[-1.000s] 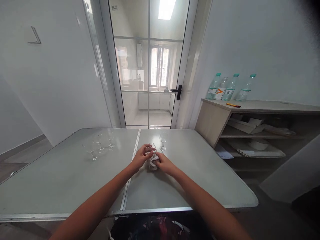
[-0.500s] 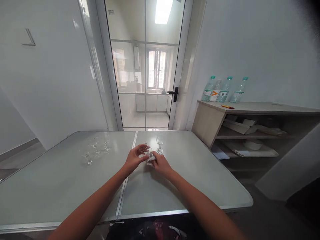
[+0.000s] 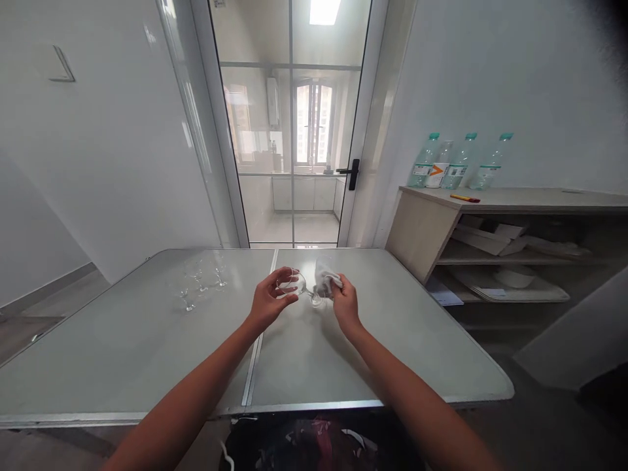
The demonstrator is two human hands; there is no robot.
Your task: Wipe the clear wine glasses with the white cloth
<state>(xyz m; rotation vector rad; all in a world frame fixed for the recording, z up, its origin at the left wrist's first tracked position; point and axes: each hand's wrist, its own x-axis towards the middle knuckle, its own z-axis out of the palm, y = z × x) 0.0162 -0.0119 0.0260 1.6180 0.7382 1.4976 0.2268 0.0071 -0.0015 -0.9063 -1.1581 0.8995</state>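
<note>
My left hand [image 3: 271, 296] is wrapped round the bowl of a clear stemmed glass [image 3: 295, 285], which lies tilted on its side in the air with its stem and foot toward the right. Pinched in my right hand [image 3: 346, 302] is a crumpled white cloth [image 3: 328, 281], close to the foot of that glass. Behind the cloth stands another stemmed glass [image 3: 321, 265], partly hidden. Three more stemmed glasses [image 3: 200, 281] stand upright together on the left half of the table.
The pale table [image 3: 186, 366] has a metal seam down its middle. Right of it, a wooden shelf unit [image 3: 422, 229] carries several plastic bottles [image 3: 456, 163] and a yellow-red pen-like object [image 3: 464, 198]. A glazed door [image 3: 293, 131] with a black handle lies beyond.
My right hand with the cloth has moved right, away from the glass bowl toward its foot. The held glass now lies more sideways. The view has shifted slightly.
</note>
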